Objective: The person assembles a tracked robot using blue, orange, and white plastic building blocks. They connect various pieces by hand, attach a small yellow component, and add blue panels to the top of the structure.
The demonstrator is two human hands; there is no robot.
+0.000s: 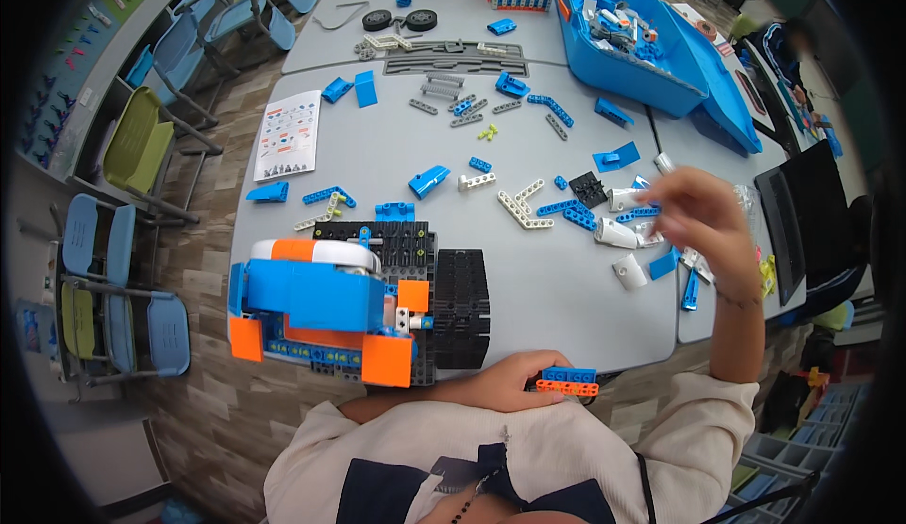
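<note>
Head cam: left hand (514, 382), bottom center, is gripping an orange-and-blue piece (568, 382). Right hand (705, 211) is near white parts (616, 232) at right, fingers curled, can't tell if it's pinching anything. Big blue-orange build (330, 293) sits left of center.

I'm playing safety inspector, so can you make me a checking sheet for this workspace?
Surface: grey tables, pushed together.
Job's things: big blue, white and orange model; white pieces.
Clutter: blue bin of parts, printed sheet, scattered pieces.
Left hand: holds an orange-and-blue piece.
Right hand: raised near the white pieces; grip unclear.
Cables: nothing clearly seen.
Surroundings: chairs left, black laptop right.
</note>
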